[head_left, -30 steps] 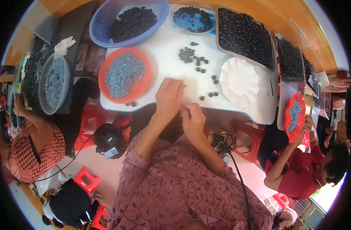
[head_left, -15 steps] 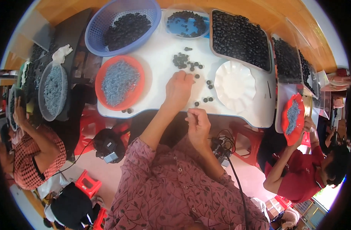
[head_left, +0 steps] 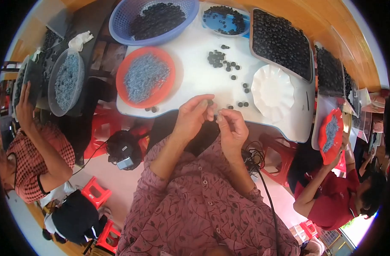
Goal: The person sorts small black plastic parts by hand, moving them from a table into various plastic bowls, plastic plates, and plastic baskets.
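At the far left of the frame a co-worker in a checked shirt point(head_left: 31, 158) held a clear bowl of grey-blue bits point(head_left: 66, 82) by its rim.

Right of that, on the white desk point(head_left: 195, 81), an orange dish point(head_left: 146, 77) carried more of the same grey-blue bits, with a blue basket point(head_left: 154, 19) of small dark round pieces above it.

At frame centre, just over the near desk edge, the left hand point(head_left: 194, 116) was back from the desk. Half a second earlier it had reached out among the loose dark pieces point(head_left: 222, 59); now its fingers were curled and pinched around one small dark piece point(head_left: 210, 103). The right hand point(head_left: 232, 126) had risen to meet it, thumb and forefinger pinched on something too small to make out. By my reading a fresh piece had been fetched and the two hands were joining parts.

Counted: two orange dishes, the second one point(head_left: 330, 134) held by a person in red at the right; one blue basket; one small blue bowl point(head_left: 225, 19); one empty white scalloped plate point(head_left: 273, 91); two dark trays of pieces at the upper right point(head_left: 280, 40). Roughly twenty loose pieces lay on the desk.
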A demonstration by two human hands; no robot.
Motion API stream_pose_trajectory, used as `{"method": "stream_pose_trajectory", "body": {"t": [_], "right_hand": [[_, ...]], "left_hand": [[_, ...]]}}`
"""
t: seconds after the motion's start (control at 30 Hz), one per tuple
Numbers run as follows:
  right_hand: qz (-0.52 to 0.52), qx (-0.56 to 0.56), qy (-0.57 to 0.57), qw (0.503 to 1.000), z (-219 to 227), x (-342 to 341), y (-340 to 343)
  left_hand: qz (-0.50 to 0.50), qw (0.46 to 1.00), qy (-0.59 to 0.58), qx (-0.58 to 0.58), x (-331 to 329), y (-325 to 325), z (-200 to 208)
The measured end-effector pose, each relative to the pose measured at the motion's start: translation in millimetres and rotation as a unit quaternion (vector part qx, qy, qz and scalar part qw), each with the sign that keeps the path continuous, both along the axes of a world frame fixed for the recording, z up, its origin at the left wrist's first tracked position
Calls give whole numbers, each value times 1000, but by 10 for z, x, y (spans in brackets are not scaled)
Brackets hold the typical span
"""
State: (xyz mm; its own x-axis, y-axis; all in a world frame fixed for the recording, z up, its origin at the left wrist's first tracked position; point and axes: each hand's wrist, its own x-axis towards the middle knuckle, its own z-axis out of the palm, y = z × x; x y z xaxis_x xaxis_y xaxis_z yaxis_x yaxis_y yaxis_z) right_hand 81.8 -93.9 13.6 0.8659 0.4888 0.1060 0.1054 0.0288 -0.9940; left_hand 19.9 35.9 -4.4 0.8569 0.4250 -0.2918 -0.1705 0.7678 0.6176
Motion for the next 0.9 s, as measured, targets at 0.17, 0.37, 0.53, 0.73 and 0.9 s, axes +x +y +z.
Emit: {"method": "stream_pose_trajectory", "body": {"t": [0.17,0.37,0.53,0.73,0.9], "right_hand": [[-9,21,15,1000,93,-26,119],[-13,12,19,1000,87,-57,145],[-2,16,17,1000,65,-81,136],[4,18,19,1000,77,-117,150],[2,-2,12,1000,100,-126,150]], "left_hand": [[19,999,-7,-50,-132,-77,-63],[19,994,-41,-100,-236,-79,-98],[16,990,-64,-127,-301,-65,-104],[21,986,-85,-142,-340,-79,-129],[28,989,-79,-120,-378,-74,-123]]}}
